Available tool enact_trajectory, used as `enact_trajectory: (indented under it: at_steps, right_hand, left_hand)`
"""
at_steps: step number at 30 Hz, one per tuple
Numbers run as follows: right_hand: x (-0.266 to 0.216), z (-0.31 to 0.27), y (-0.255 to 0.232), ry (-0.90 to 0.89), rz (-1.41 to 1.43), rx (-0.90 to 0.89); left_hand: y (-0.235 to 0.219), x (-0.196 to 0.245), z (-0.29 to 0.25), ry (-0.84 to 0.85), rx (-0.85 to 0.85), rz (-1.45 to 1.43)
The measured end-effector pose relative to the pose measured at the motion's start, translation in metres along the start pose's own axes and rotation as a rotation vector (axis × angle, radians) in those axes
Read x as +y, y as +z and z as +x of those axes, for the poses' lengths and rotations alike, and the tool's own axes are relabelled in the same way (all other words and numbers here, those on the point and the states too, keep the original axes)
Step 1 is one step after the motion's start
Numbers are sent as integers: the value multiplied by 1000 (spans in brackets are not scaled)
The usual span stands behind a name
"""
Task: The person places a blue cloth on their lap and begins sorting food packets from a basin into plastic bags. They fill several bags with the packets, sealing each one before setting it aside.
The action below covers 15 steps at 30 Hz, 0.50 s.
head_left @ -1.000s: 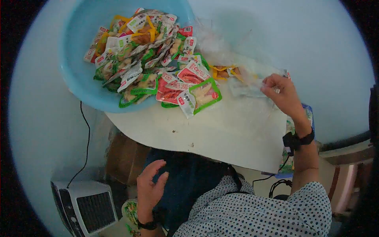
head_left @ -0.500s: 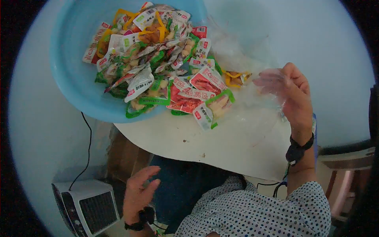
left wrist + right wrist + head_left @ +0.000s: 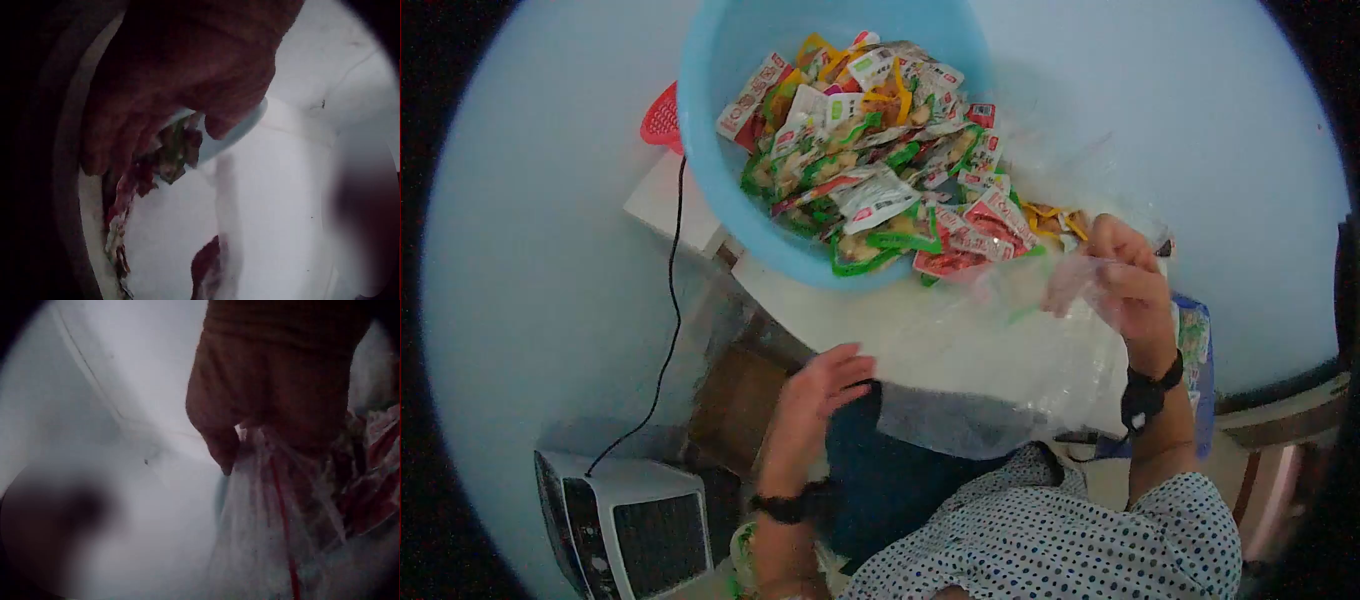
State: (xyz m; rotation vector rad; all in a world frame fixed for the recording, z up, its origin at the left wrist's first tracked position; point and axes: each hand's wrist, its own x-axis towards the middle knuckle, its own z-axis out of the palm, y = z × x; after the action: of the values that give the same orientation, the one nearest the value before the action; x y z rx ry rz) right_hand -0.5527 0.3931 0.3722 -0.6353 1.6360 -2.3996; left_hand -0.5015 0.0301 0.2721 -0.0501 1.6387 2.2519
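A clear plastic bag hangs from my right hand, whose fingers grip it near the table's right side. The bag spreads across the white tabletop and over its front edge. In the right wrist view the bag drapes below the curled fingers, with a red line along it. My left hand is held out at the front edge of the table, fingers loosely extended and holding nothing. Several food packets in red, green and silver wrappers lie beyond the bag, partly seen through it.
A large blue basin heaped with sealed packets fills the back left of the white table. More clear film lies behind the right hand. A red basket, a black cable and an air cooler are at the left.
My right hand has picked up the clear bag and drawn it toward my body, over the table's front edge. The left hand has risen toward that edge. The head view has shifted left.
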Motion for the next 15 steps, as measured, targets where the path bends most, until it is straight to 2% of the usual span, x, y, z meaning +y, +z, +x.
enact_trajectory:
  at_steps: [2,5,8,11,15]
  right_hand:
    - [9,-1,10,93,-87,52]
    - [24,-11,7,205,-380,150]
    - [25,-21,9,290,-590,216]
    - [28,-21,7,297,-691,244]
    - [45,-20,-4,206,-620,234]
  left_hand:
    - [13,-31,16,-94,-58,-151]
    - [28,-48,22,36,-155,-64]
    - [15,-47,25,-61,-97,-225]
    - [6,-39,25,-72,-159,-300]
    - [31,-43,26,102,30,39]
